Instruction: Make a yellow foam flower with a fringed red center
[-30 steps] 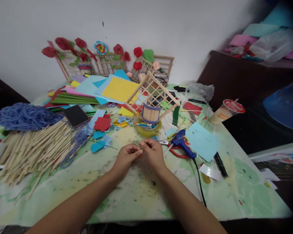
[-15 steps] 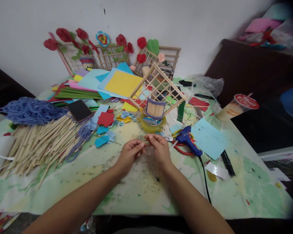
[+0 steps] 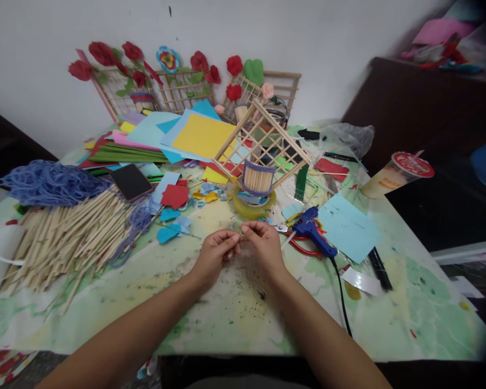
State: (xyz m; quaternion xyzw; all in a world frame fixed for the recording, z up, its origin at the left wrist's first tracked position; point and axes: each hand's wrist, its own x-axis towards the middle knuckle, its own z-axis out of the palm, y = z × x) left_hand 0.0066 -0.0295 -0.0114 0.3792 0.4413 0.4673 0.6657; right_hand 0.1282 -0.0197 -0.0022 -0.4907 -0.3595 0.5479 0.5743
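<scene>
My left hand (image 3: 218, 253) and my right hand (image 3: 264, 244) meet over the middle of the table, thumbs and fingers pinched together. Whatever lies between their fingertips is too small to make out. Just beyond them a diamond-shaped stick lattice (image 3: 263, 141) with a small stick basket (image 3: 258, 178) edged in purple leans above a yellow tape roll (image 3: 254, 206). To the right of my right hand lie red-handled scissors (image 3: 303, 246) and a blue glue gun (image 3: 314, 231), its black cord running toward the front edge.
At the left are a bundle of sticks (image 3: 73, 232), blue yarn (image 3: 51, 183), a phone (image 3: 130, 182) and a white cup (image 3: 0, 259). Coloured paper (image 3: 204, 136) and red flowers (image 3: 198, 60) stand behind. A drink cup (image 3: 397, 174) is at the right edge.
The view has shifted slightly. Both hands stay pinched close together in nearly the same place, with only small finger movement.
</scene>
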